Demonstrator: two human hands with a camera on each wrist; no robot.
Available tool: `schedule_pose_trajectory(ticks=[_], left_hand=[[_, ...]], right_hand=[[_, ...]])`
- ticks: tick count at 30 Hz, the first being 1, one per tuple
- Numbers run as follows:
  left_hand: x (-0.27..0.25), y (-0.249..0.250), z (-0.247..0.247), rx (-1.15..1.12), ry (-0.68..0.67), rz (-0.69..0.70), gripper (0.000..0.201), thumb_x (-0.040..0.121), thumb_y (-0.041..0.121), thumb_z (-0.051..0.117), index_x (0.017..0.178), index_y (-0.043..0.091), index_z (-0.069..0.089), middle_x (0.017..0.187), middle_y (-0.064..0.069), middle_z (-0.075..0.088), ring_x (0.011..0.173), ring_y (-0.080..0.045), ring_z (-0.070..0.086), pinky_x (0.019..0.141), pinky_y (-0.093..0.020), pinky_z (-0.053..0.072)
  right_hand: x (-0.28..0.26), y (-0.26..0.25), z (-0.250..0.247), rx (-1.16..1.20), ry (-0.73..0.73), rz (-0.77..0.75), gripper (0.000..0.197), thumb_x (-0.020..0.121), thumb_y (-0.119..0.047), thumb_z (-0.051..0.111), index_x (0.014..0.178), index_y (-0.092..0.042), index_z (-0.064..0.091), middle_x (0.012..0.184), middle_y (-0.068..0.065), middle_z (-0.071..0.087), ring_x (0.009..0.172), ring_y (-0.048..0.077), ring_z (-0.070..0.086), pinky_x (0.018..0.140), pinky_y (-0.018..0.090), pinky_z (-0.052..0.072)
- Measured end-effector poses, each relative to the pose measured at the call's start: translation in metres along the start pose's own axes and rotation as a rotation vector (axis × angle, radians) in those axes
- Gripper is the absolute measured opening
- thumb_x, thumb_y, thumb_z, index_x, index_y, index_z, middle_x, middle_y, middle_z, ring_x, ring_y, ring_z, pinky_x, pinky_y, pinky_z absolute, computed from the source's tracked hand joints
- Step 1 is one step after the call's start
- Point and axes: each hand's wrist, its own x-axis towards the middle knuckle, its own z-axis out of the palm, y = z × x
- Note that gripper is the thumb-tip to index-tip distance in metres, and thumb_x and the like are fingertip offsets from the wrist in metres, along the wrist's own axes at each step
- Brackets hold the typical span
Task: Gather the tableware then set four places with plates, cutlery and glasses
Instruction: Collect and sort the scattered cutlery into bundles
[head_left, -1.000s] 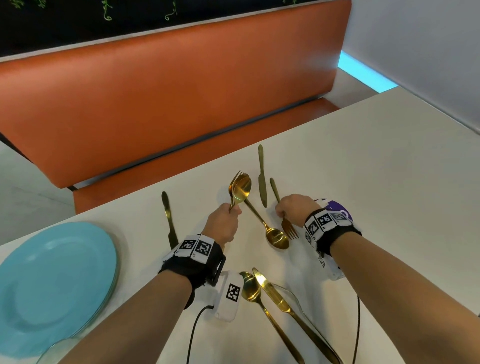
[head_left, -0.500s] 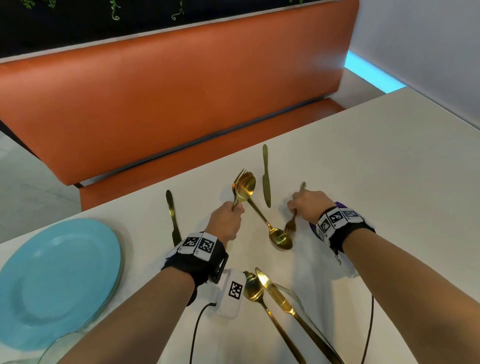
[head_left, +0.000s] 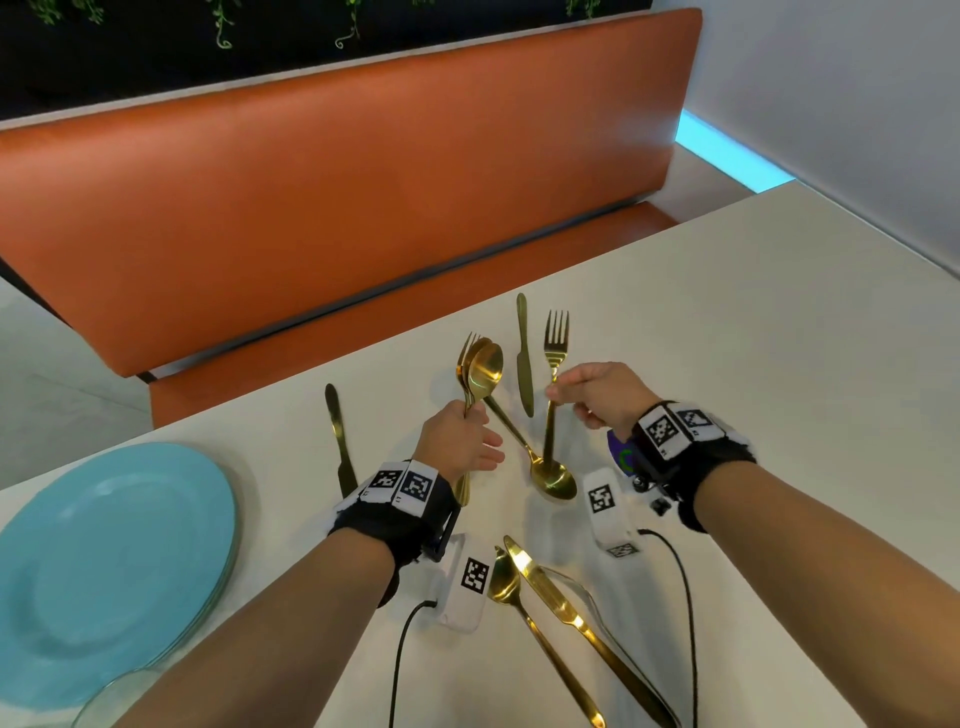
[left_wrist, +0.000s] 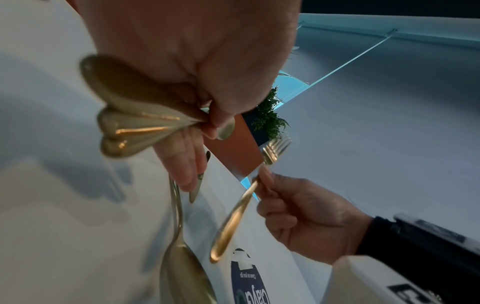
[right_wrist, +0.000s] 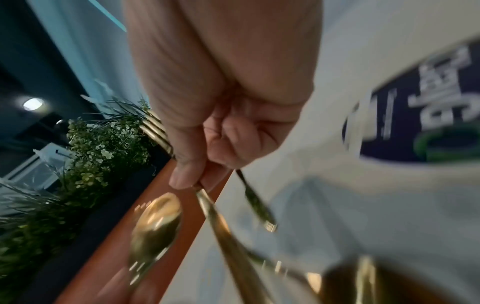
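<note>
Midway through gathering, left hand (head_left: 457, 441) grips bundled cutlery (head_left: 480, 371); right hand (head_left: 597, 397) pinches a fork (head_left: 555, 358) beside it. Knives, spoons, plates (head_left: 104, 561) remain unplaced.

The right hand (head_left: 602, 397) has lifted the fork (head_left: 554, 374) off the counter (head_left: 779, 364): a second ago it lay flat under the fingers, tines toward the near edge; now it stands nearly upright, tines up, pinched at the neck. The left hand (head_left: 457, 441), holding its bundle (head_left: 480, 374), has spread its lower fingers.
</note>
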Motion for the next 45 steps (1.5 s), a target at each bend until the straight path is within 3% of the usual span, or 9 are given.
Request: schedule_pose_trajectory(ticks=[7, 13, 16, 20, 28, 33, 37, 42, 45], left_hand=[[-0.002, -0.002, 0.002, 0.065, -0.001, 0.025, 0.024, 0.102, 0.027, 0.034, 0.105, 0.006, 0.046, 0.078, -0.006, 0.062, 0.06, -0.019, 0.062, 0.05, -0.024, 0.054], [-0.003, -0.009, 0.0, 0.254, 0.06, 0.033, 0.027, 0.102, 0.029, 0.031, 0.104, 0.007, 0.048, 0.073, -0.002, 0.055, 0.054, -0.014, 0.051, 0.046, -0.022, 0.042], [0.001, -0.012, -0.003, 0.288, 0.08, 0.023, 0.03, 0.101, 0.03, 0.031, 0.105, 0.006, 0.049, 0.072, -0.003, 0.051, 0.056, -0.015, 0.046, 0.048, -0.023, 0.037], [0.005, -0.013, -0.008, 0.281, 0.086, 0.025, 0.039, 0.1, 0.037, 0.032, 0.111, 0.006, 0.053, 0.086, -0.01, 0.05, 0.074, -0.022, 0.046, 0.063, -0.03, 0.039], [0.002, -0.015, -0.012, 0.317, 0.054, 0.027, 0.029, 0.1, 0.032, 0.037, 0.105, 0.008, 0.052, 0.076, -0.001, 0.049, 0.062, -0.014, 0.046, 0.057, -0.025, 0.041], [-0.007, -0.007, -0.012, 0.27, 0.028, 0.054, 0.023, 0.101, 0.027, 0.038, 0.105, 0.008, 0.051, 0.09, -0.009, 0.062, 0.064, -0.012, 0.058, 0.052, -0.017, 0.047], [-0.015, -0.002, -0.008, 0.242, 0.08, 0.137, 0.021, 0.1, 0.026, 0.04, 0.099, 0.009, 0.051, 0.09, -0.009, 0.064, 0.065, -0.011, 0.057, 0.057, -0.019, 0.048], [-0.026, 0.009, -0.002, 0.348, 0.106, 0.229, 0.024, 0.1, 0.028, 0.038, 0.101, 0.008, 0.052, 0.093, -0.009, 0.071, 0.086, -0.021, 0.064, 0.091, -0.036, 0.052], [-0.035, 0.008, 0.001, 0.433, 0.037, 0.209, 0.022, 0.099, 0.026, 0.04, 0.096, 0.007, 0.052, 0.086, -0.009, 0.07, 0.078, -0.021, 0.063, 0.086, -0.035, 0.051]], right_hand=[[-0.005, 0.016, 0.053, 0.182, -0.235, 0.106, 0.007, 0.085, -0.016, 0.068, 0.083, -0.011, 0.063, 0.067, 0.003, 0.059, 0.044, 0.007, 0.04, 0.036, 0.016, 0.031], [-0.005, 0.021, 0.068, 0.199, -0.215, 0.1, 0.008, 0.087, -0.016, 0.065, 0.081, -0.011, 0.066, 0.074, 0.004, 0.066, 0.047, 0.01, 0.044, 0.038, 0.017, 0.034], [-0.002, 0.017, 0.063, -0.092, -0.07, 0.041, 0.01, 0.087, -0.023, 0.065, 0.082, -0.014, 0.068, 0.081, 0.0, 0.068, 0.058, 0.013, 0.053, 0.052, 0.023, 0.043], [0.014, 0.022, 0.056, -0.745, 0.103, 0.021, 0.031, 0.088, -0.031, 0.061, 0.108, -0.008, 0.066, 0.109, 0.006, 0.066, 0.1, 0.022, 0.061, 0.087, 0.029, 0.051], [0.018, 0.024, 0.072, -0.875, 0.134, 0.063, 0.031, 0.087, -0.026, 0.063, 0.113, -0.009, 0.058, 0.112, 0.008, 0.063, 0.102, 0.025, 0.062, 0.085, 0.031, 0.05], [0.011, 0.02, 0.061, -0.917, 0.067, 0.061, 0.03, 0.083, -0.024, 0.068, 0.109, -0.008, 0.063, 0.109, 0.008, 0.065, 0.098, 0.024, 0.063, 0.078, 0.029, 0.05], [-0.01, 0.007, 0.047, -1.075, -0.062, -0.087, 0.024, 0.084, -0.024, 0.067, 0.104, -0.011, 0.069, 0.106, 0.005, 0.067, 0.097, 0.021, 0.062, 0.078, 0.028, 0.05], [-0.049, -0.014, 0.044, -1.297, -0.208, -0.385, 0.016, 0.089, -0.018, 0.058, 0.1, -0.013, 0.069, 0.105, 0.005, 0.065, 0.101, 0.022, 0.059, 0.073, 0.027, 0.042], [-0.069, -0.023, 0.044, -1.402, -0.257, -0.479, 0.018, 0.091, -0.016, 0.054, 0.102, -0.013, 0.068, 0.105, 0.004, 0.065, 0.1, 0.022, 0.059, 0.076, 0.03, 0.044]])
